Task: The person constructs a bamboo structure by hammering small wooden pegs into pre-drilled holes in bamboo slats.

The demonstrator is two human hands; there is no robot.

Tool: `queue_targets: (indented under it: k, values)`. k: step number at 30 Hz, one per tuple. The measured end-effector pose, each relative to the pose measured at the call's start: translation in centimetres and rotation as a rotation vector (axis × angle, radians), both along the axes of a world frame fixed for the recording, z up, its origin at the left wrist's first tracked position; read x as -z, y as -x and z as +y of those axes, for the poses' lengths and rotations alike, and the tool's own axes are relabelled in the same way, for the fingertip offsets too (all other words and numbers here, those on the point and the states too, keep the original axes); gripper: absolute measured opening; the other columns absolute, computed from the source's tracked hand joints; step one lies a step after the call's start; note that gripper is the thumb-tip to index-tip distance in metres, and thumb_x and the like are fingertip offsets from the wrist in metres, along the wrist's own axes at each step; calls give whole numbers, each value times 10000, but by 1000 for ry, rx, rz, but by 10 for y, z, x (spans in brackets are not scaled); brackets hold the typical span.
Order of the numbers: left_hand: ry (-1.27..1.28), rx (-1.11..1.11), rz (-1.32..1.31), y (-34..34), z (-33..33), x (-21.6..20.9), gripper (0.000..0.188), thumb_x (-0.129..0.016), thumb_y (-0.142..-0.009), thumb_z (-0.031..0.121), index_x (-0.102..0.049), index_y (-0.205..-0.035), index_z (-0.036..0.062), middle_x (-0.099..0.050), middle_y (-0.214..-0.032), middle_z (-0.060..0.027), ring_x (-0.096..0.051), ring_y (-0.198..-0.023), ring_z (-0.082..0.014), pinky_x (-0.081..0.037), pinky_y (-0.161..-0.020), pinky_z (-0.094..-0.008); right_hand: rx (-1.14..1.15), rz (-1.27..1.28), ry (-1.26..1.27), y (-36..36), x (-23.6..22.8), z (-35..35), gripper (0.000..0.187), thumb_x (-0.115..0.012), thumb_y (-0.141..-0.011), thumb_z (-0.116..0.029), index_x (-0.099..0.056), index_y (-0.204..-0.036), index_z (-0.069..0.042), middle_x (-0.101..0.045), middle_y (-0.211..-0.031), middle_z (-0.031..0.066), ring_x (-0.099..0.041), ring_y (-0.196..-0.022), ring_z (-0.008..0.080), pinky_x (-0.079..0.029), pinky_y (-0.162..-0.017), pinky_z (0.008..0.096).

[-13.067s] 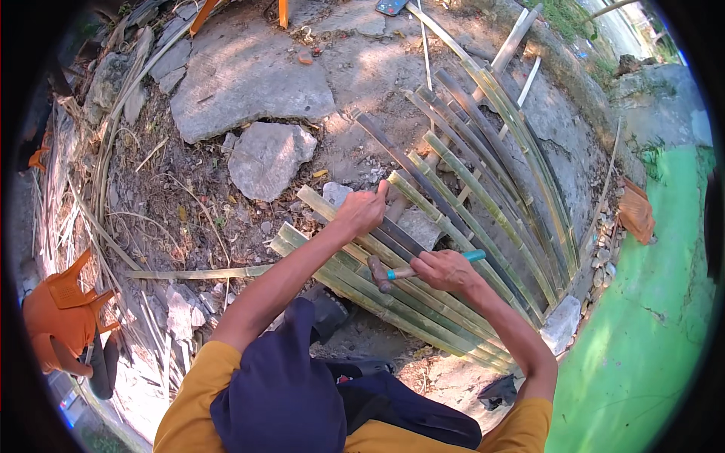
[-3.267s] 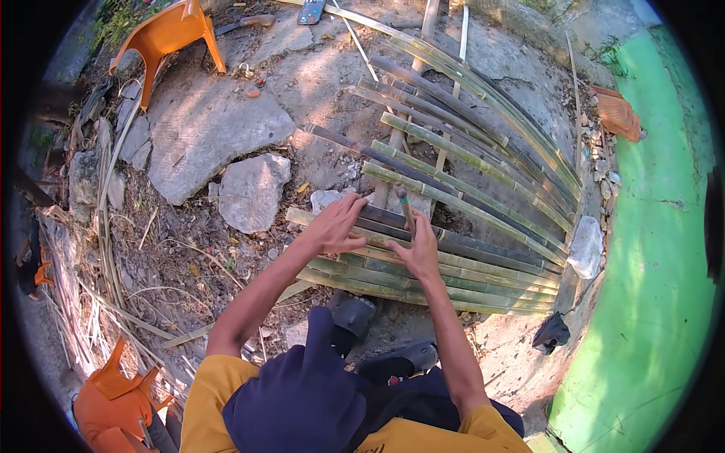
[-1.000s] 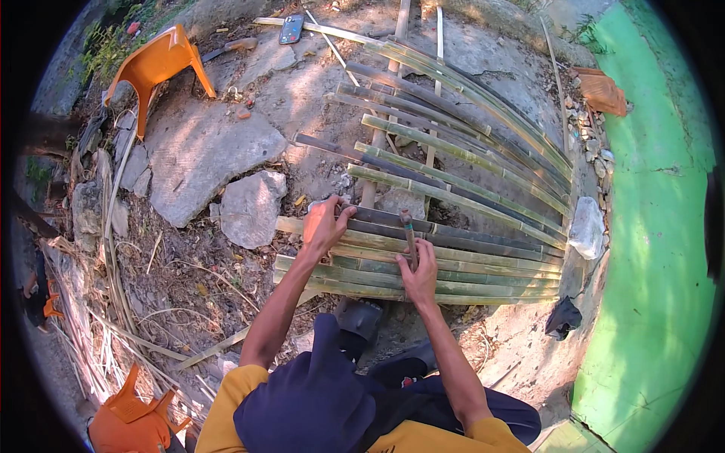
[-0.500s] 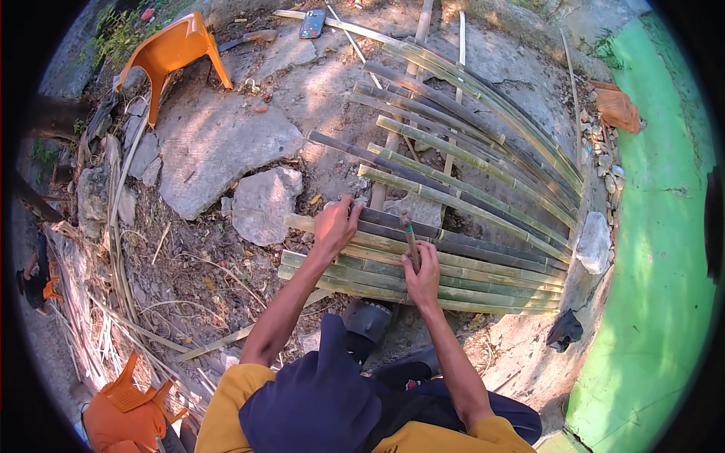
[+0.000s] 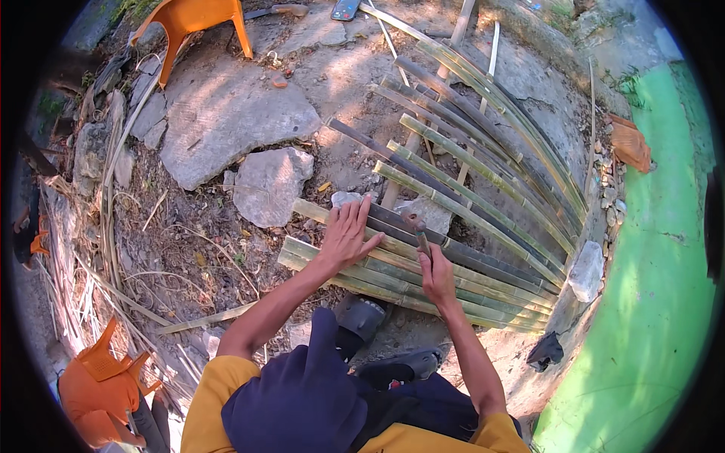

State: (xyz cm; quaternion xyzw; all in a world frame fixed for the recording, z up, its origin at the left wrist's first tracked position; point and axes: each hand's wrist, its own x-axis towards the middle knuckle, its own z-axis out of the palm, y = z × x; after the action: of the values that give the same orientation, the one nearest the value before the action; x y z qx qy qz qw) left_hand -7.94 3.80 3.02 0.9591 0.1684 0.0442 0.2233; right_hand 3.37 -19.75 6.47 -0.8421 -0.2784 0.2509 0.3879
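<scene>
Bamboo slats fan out over the ground, lying closest together in front of me. My left hand rests palm down across their near-left ends, with its fingers spread. In my right hand is a hammer, gripped by its handle, its head over or against a dark bamboo slat; I cannot tell whether they touch. A bamboo pole runs crosswise beneath the slats. Any nail under the hammer is too small or hidden to see.
Flat broken stone slabs lie to the left. An orange plastic chair stands at the far left, near a phone. Green ground borders the right side, with a white rock beside it. Another person in orange is at lower left.
My left hand has gone from bent fingers at a slat's end to lying flat across the slats. The hammer has tilted, and the whole view has shifted.
</scene>
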Motion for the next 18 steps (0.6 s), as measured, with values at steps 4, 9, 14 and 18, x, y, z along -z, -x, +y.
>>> queue_targets:
  k: [4, 9, 14, 18]
  values:
    - [362, -98, -130, -13, 18, 21, 422, -545, -1033, 411, -579, -1248, 50, -689, -956, -215, -687, -863, -382, -525, -751, -517, -354, -241, 66, -48, -8, -2, 247, -610, -1023, -212, -597, -1206, -46, -707, -953, 194, -700, -813, 409, -543, -674, 487]
    - [246, -195, -13, -49, 30, 26, 416, -478, -1080, 390, -691, -969, 51, -672, -738, -216, -657, -689, -460, -514, -602, -568, -657, -339, 125, -80, -3, 2, 270, -657, -997, -235, -600, -1197, -64, -711, -940, 162, -708, -790, 377, -561, -653, 475]
    - [226, -325, 70, -51, 25, 37, 626, -442, -1082, 431, -690, -651, 49, -660, -689, -247, -662, -694, -483, -537, -630, -555, -705, -412, 92, -83, 7, 7, 276, -712, -943, -182, -604, -1164, -58, -708, -891, 130, -712, -748, 346, -571, -614, 452]
    - [294, -393, 61, -53, 24, 38, 629, -421, -1081, 452, -703, -679, 58, -642, -665, -257, -654, -672, -488, -538, -645, -565, -724, -407, 66, -81, 15, 13, 260, -720, -918, -147, -618, -1139, -57, -697, -889, 130, -705, -712, 353, -568, -589, 454]
